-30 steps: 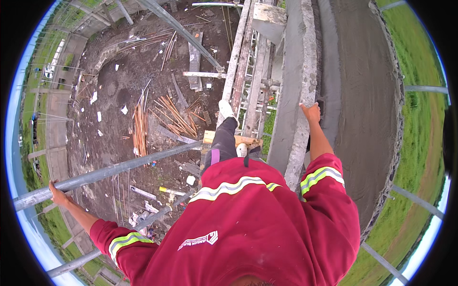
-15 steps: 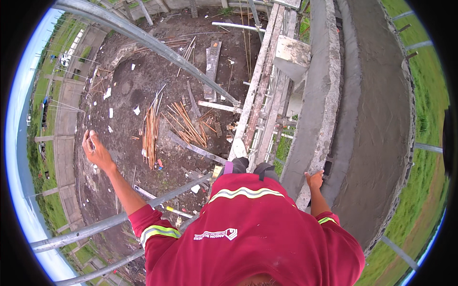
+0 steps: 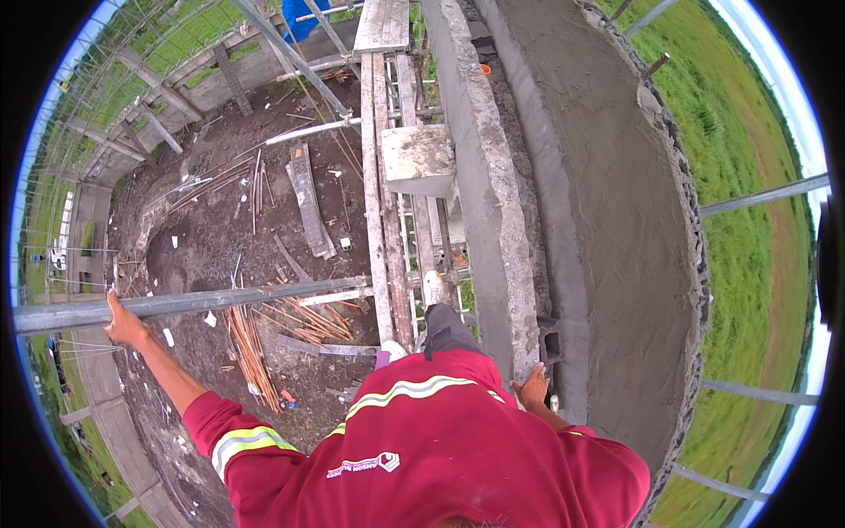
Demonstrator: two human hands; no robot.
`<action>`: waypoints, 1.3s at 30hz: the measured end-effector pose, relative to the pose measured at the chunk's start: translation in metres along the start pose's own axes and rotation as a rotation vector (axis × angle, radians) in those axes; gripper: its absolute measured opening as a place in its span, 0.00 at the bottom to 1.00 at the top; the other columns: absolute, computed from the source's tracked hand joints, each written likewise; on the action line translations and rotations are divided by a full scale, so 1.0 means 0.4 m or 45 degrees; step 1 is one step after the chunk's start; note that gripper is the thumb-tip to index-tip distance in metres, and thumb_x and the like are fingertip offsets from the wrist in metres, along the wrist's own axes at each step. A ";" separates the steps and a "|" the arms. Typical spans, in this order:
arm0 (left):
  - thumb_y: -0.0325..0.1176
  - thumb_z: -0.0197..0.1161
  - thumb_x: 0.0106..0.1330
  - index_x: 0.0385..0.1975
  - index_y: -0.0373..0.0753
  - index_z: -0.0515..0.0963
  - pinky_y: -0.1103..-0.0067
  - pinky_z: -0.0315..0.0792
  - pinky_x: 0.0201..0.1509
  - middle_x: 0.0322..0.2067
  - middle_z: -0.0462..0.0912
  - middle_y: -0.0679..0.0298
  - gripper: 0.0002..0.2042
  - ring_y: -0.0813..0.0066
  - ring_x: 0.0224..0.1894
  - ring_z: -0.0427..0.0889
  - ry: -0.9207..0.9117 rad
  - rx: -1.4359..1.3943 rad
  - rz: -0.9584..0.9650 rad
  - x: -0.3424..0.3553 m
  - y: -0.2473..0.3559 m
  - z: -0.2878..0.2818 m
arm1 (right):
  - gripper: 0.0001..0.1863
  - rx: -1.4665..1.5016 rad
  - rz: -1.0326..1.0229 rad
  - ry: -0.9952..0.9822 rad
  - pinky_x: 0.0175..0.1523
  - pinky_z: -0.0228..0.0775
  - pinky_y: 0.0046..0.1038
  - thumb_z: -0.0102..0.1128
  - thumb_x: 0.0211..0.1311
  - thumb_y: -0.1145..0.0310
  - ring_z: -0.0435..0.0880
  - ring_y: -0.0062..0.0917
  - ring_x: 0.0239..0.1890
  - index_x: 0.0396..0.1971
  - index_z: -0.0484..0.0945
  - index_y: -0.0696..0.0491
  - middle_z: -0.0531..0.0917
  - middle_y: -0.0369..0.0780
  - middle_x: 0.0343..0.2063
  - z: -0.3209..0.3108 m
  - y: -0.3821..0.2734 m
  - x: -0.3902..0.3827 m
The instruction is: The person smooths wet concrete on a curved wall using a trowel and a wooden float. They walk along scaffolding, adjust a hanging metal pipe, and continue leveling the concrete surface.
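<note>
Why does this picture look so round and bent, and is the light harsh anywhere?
In the head view, the fisheye lens leaves dark corners and bows the outer edge of the cement; in the head view, daylight looks soft, without obvious hard shadows, though the sky at upper right is nearly white; in the head view, the pole looks reasonably sharp.

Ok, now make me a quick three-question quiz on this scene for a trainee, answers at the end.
1. True or false: the left hand is on a metal pole.

2. What does the right hand touch?
A) a blue tarp
B) the rough-topped concrete wall
C) a bundle of rods

3. Fill in the colour: the person's shoes are ___.

Key: 1 true; 2 B; 3 white.
</note>
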State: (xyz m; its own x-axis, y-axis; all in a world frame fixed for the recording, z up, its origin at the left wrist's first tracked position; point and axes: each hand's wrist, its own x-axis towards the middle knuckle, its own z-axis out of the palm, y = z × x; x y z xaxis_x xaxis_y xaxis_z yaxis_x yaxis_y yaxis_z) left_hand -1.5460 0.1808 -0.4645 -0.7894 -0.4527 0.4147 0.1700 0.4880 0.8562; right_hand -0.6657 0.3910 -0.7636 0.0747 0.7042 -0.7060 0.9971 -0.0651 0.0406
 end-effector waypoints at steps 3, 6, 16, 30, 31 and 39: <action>0.50 0.76 0.51 0.44 0.15 0.75 0.65 0.79 0.46 0.41 0.83 0.43 0.37 0.58 0.39 0.83 0.020 -0.007 0.027 0.008 -0.014 -0.008 | 0.62 0.000 0.099 -0.086 0.78 0.42 0.43 0.67 0.55 0.39 0.50 0.41 0.77 0.74 0.40 0.61 0.54 0.53 0.73 -0.125 -0.056 0.046; 0.48 0.76 0.52 0.39 0.20 0.79 0.67 0.78 0.45 0.37 0.84 0.48 0.31 0.63 0.36 0.82 -0.020 -0.060 -0.054 -0.011 0.008 -0.011 | 0.59 0.247 -0.100 0.350 0.76 0.47 0.45 0.65 0.56 0.38 0.56 0.45 0.74 0.74 0.45 0.59 0.59 0.55 0.71 -0.294 -0.189 0.204; 0.38 0.70 0.58 0.37 0.31 0.81 0.72 0.74 0.44 0.33 0.83 0.59 0.16 0.71 0.35 0.80 0.050 -0.002 -0.096 -0.080 0.079 -0.033 | 0.55 0.420 -0.552 0.703 0.71 0.59 0.38 0.66 0.55 0.37 0.66 0.46 0.69 0.68 0.58 0.67 0.68 0.59 0.65 -0.905 -0.909 0.934; 0.37 0.66 0.61 0.36 0.35 0.79 0.71 0.72 0.44 0.32 0.80 0.60 0.12 0.70 0.36 0.78 0.132 -0.208 -0.196 -0.109 0.077 -0.058 | 0.59 -0.050 -0.147 0.264 0.69 0.62 0.41 0.67 0.50 0.34 0.69 0.44 0.68 0.70 0.57 0.63 0.70 0.56 0.64 -0.930 -1.021 1.022; 0.38 0.67 0.61 0.36 0.35 0.79 0.71 0.72 0.44 0.32 0.80 0.60 0.12 0.70 0.36 0.78 0.158 -0.223 -0.189 -0.112 0.082 -0.056 | 0.59 -0.027 -0.135 0.302 0.70 0.61 0.41 0.67 0.51 0.35 0.68 0.44 0.68 0.71 0.56 0.62 0.69 0.56 0.65 -0.933 -1.033 1.013; 0.42 0.75 0.59 0.36 0.36 0.81 0.71 0.72 0.42 0.33 0.80 0.61 0.16 0.71 0.38 0.77 0.342 -0.159 -0.342 -0.130 0.123 -0.021 | 0.51 0.496 -0.790 0.787 0.74 0.53 0.42 0.70 0.57 0.49 0.60 0.48 0.71 0.72 0.54 0.60 0.64 0.57 0.67 -1.065 -1.493 0.991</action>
State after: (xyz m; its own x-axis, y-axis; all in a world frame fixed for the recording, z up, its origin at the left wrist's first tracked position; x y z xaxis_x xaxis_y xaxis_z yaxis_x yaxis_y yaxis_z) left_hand -1.4917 0.2220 -0.4414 -0.6358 -0.7390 0.2227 0.0618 0.2389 0.9691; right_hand -1.2240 1.0103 -0.7665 -0.3580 0.9335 -0.0203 0.7945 0.2931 -0.5318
